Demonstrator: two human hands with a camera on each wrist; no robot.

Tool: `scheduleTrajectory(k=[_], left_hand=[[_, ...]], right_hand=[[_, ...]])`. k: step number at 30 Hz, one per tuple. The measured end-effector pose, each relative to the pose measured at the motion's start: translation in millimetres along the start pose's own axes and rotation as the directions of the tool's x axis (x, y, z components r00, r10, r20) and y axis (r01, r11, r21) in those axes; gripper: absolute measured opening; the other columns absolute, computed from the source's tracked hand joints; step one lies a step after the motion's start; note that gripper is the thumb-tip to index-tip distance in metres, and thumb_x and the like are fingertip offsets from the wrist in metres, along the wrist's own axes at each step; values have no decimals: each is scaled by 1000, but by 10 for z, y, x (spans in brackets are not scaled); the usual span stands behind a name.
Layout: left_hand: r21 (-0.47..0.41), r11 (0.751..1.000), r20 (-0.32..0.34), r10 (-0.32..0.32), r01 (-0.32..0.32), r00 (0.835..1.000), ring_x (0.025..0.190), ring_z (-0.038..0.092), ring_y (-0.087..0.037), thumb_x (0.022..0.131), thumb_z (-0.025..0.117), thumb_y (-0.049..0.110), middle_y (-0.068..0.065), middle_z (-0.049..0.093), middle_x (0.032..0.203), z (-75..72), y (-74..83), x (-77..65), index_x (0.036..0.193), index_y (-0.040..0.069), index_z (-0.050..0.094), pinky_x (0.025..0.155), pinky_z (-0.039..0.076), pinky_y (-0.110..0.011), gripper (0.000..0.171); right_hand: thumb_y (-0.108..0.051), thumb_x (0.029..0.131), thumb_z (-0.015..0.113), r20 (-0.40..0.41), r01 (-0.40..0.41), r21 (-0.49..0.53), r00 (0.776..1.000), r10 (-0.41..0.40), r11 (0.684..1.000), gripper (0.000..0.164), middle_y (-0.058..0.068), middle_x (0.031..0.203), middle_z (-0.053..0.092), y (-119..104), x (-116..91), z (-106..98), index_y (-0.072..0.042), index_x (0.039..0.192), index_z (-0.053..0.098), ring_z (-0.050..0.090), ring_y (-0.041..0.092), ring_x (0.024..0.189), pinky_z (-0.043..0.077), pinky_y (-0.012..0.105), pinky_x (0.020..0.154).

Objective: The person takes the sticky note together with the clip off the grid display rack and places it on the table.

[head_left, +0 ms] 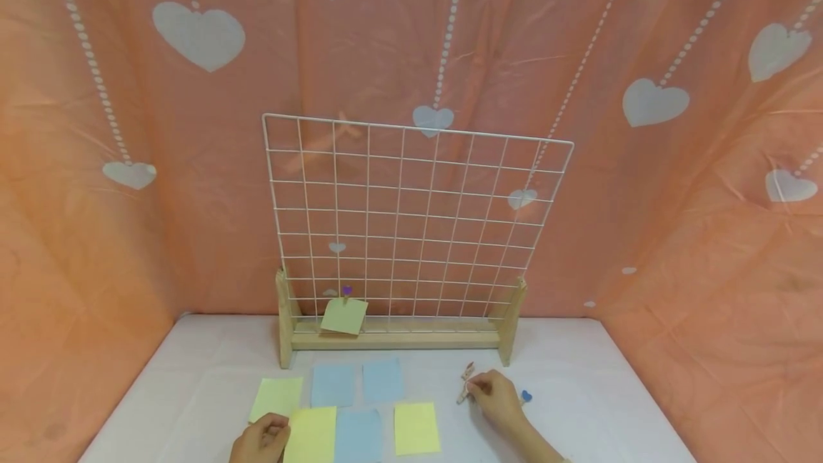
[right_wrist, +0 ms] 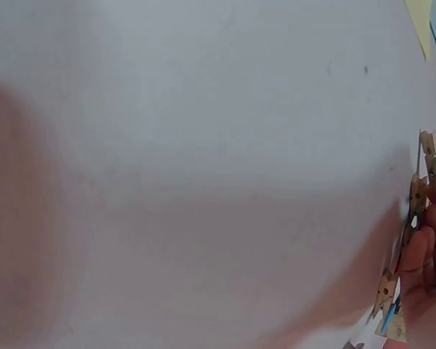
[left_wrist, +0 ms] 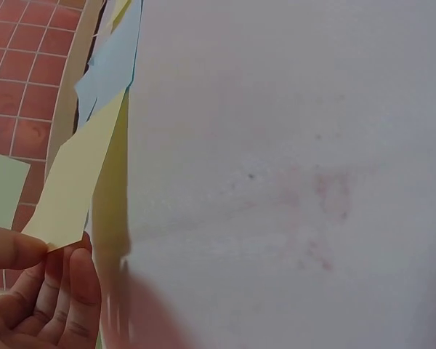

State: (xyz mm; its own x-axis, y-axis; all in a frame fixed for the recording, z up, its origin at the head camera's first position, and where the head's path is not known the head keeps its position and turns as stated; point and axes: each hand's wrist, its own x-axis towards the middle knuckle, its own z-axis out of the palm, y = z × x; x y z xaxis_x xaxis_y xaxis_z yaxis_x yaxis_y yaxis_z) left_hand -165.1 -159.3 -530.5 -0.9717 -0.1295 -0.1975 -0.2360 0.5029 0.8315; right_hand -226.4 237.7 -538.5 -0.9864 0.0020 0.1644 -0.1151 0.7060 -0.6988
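Observation:
My left hand (head_left: 260, 440) pinches the corner of a yellow sticky note (head_left: 311, 434) between thumb and fingers. In the left wrist view that note (left_wrist: 80, 174) stands raised at a slant from the table. At the right, my right hand (head_left: 498, 400) has thumb and forefinger at a small wooden clothespin (head_left: 461, 397). Just beyond the fingertips lies another clothespin (head_left: 467, 371) with a red top. A clothespin with a blue heart (head_left: 526, 396) shows beside the wrist. Several clothespins (right_wrist: 418, 190) appear about the fingers in the right wrist view.
A white wire grid (head_left: 418, 213) stands in a wooden base (head_left: 395, 340) at the back. A purple-heart clip (head_left: 347, 291) holds a yellow-green note (head_left: 345, 316) on it. Blue notes (head_left: 332, 384), a pale green note (head_left: 278, 397) and another yellow note (head_left: 416, 429) lie in front.

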Motion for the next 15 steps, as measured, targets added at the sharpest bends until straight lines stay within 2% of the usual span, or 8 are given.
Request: scheduleTrajectory(k=[6,15], left_hand=[[21,1000,2,-3,3,1000,66,59,-12,87,57,15,1,64,77,-15,-60,13,95,-3,66,63,48,-30,21],[23,1000,10,-6,5,1000,65,58,-13,87,60,14,1,63,75,-17,-103,-22,95,-3,66,61,48,-30,20]], right_hand=[[-6,82,70,-5,17,-6,1000,-17,1000,4,-1,74,59,3,-3,-2,-4,85,71,46,3,66,41,22,61],[-5,82,68,17,-10,-38,1000,10,999,4,-1,73,57,16,5,-9,-4,86,71,46,7,67,39,22,60]])
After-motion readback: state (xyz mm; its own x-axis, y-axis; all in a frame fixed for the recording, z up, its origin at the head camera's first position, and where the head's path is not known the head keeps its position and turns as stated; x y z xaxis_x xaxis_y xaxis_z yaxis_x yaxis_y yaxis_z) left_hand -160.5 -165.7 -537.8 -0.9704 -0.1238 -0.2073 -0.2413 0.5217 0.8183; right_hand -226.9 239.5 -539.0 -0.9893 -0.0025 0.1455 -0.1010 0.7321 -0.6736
